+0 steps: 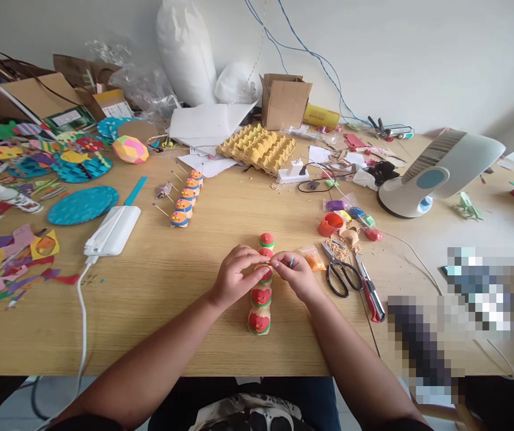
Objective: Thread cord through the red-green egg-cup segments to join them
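Both hands meet at the centre of the table (221, 341), thumbs and fingers curled to pinches, tips almost touching. The left hand (239, 275) comes in from 7 o'clock and the right hand (299, 274) from 5 o'clock. A small blue bit (292, 261) shows at the right fingers; whether it is gripped, or the left pinch holds anything, cannot be told. Directly below the hands lies the red caterpillar (260, 297), a row of bumps with red faces and green rims, running from 12 to 6 o'clock; the fingers partly cover its middle.

Just beside the right hand, at 3 o'clock, is an orange packet (312, 258). Past it in the same direction lie the scissors (336, 286), then the cutter (372, 293), slightly nearer 4. At 2 o'clock stand a red cup (330, 224), clay packs (355, 212) and, farther out, the fan (431, 173).

At 10 o'clock sits an orange-and-blue caterpillar (187, 197), with thin sticks (161, 209) beside it. Toward 9 come the power bank (113, 230) and, well apart, paper scraps (18, 263). Far off at 12 are the egg tray (257, 149) and a box (285, 102).
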A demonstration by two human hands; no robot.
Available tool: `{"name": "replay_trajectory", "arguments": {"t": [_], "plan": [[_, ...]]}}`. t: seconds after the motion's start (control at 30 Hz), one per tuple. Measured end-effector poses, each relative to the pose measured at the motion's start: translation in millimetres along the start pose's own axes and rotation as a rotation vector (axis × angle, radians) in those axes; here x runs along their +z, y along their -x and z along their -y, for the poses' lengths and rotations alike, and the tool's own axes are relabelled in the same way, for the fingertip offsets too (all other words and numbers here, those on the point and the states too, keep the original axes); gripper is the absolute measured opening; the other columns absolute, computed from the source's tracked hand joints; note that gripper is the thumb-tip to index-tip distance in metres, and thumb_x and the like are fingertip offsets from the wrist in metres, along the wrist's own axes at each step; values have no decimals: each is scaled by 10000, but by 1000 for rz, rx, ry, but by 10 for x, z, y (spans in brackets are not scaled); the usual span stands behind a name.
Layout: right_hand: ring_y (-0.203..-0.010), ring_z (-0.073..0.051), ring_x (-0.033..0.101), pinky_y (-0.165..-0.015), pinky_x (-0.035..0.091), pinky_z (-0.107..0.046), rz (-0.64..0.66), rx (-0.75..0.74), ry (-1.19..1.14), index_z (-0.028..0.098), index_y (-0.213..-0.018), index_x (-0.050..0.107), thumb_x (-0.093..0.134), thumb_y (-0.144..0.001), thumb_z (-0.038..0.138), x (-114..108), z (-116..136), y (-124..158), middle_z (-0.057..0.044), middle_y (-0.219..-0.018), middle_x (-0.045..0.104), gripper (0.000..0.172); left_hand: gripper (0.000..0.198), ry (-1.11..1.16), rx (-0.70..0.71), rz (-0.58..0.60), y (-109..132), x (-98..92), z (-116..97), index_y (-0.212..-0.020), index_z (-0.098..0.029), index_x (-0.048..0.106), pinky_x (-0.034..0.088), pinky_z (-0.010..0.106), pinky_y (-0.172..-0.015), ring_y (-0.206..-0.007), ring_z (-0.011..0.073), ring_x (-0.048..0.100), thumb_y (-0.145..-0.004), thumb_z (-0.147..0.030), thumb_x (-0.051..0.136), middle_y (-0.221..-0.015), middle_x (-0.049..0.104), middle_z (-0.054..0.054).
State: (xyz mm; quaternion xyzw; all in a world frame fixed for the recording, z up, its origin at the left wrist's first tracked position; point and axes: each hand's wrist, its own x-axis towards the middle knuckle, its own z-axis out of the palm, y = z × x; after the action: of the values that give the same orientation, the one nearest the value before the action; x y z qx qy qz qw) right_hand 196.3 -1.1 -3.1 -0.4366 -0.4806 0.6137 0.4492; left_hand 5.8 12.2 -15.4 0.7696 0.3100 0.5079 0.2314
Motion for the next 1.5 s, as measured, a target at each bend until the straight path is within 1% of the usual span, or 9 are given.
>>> {"name": "replay_trajectory", "arguments": {"t": [0.13,0.23,0.4,0.53,0.77,0.97,1.1,1.3,1.5], "plan": [[-603,-101,423,-587,357,-257,12,-6,12,172,-795,683,796,-748,573,-10,-20,-4,28,-645,545,419,119,20,-16,-9,-12,-5,-17,-1015,-230,740,530,338,-844,-906,173,639,-915,-186,693,-934,714,34],[-629,-113,465,-604,377,-261,14,-9,21,178,-797,687,802,-740,574,-19,-45,-12,12,-679,592,416,147,24,-18,-18,-13,-7,-20,-1035,-229,735,531,342,-840,-910,178,639,-889,-214,733,-959,716,40],[-677,-128,536,-648,422,-268,28,-11,16,179,-800,698,806,-747,559,-31,-64,-15,-11,-740,656,399,174,11,-8,9,-1,-6,-6,-1046,-229,734,525,350,-848,-918,184,636,-874,-233,754,-966,719,43],[-667,-122,528,-636,415,-261,29,-10,10,175,-799,705,812,-747,545,-32,-60,-10,-6,-726,654,389,116,0,0,-2,-6,1,9,-998,-231,741,521,329,-826,-882,167,633,-890,-187,731,-908,716,24],[-633,-112,496,-619,414,-257,24,-3,4,172,-810,709,810,-744,557,-26,-34,-6,9,-685,623,404,105,-7,33,-21,-26,3,0,-960,-223,740,522,315,-797,-849,156,629,-881,-154,736,-864,709,15],[-701,-134,554,-667,445,-270,28,0,5,183,-823,727,830,-721,553,-31,-38,-4,-14,-761,680,397,103,-17,51,-36,-38,-11,-29,-929,-211,736,524,307,-784,-835,150,625,-882,-121,718,-839,704,15],[-668,-127,537,-641,430,-265,31,2,9,183,-794,718,849,-702,538,-27,-49,-9,-6,-721,662,390,107,-22,49,-33,-34,-9,-24,-927,-215,737,527,310,-793,-837,150,627,-881,-121,719,-838,706,12],[-670,-126,534,-638,429,-262,23,0,-17,182,-804,703,840,-715,529,-27,-31,-5,-6,-730,657,384,170,24,-5,-20,-17,-8,-5,-1054,-234,744,540,334,-830,-900,171,641,-892,-186,727,-946,723,39],[-610,-100,462,-598,393,-250,33,-17,-15,178,-795,687,814,-751,515,-39,-11,2,14,-681,597,363,123,130,-162,-17,-34,-36,12,-1010,-231,757,552,305,-800,-895,165,661,-961,-256,647,-933,716,43]]}}
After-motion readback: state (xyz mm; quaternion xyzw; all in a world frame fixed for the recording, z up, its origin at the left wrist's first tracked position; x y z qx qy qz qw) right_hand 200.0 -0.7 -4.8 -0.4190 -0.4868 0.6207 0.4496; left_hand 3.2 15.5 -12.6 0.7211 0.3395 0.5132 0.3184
